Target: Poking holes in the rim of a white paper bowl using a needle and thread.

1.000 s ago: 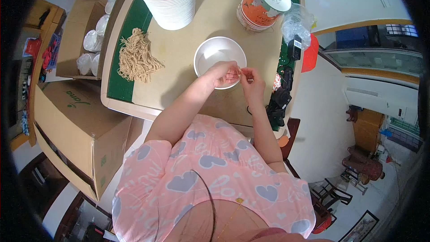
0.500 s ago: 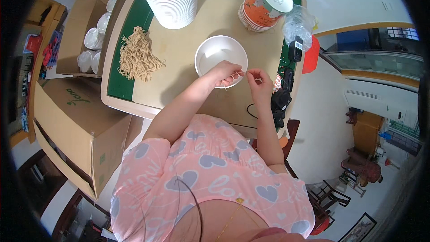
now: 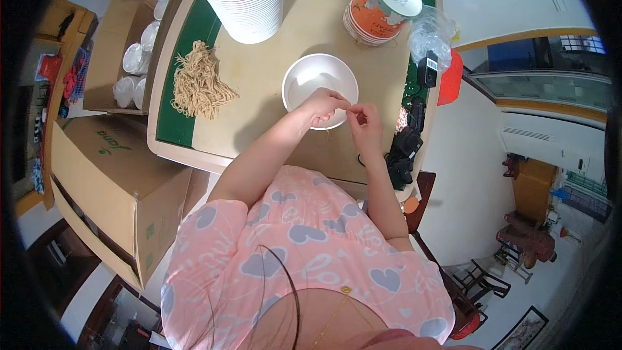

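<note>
A round white paper bucket (image 3: 304,82) stands open side up on the table in front of me. Over its near right rim, my left hand (image 3: 328,106) is closed with fingertips pinched on a thin tan cord. A short bit of cord hangs below that hand. My right hand (image 3: 367,128) is just to the right, its thumb and fingers pinched close to the left fingertips. What lies between the right fingertips is too small to see clearly, though it seems to be the same cord. To the left lies a tangled pile of tan cords (image 3: 203,81).
A tall stack of orange and white paper buckets (image 3: 249,13) rises at the back left. A shorter stack (image 3: 376,16) sits back right, near a clear plastic bag (image 3: 433,31). Black adapters (image 3: 405,146) line the right edge. Cardboard boxes (image 3: 123,175) stand left of the table.
My right hand has moved left, closing the gap to my left hand, and its fingers now meet near the left fingertips. The left hand stays almost in place.
</note>
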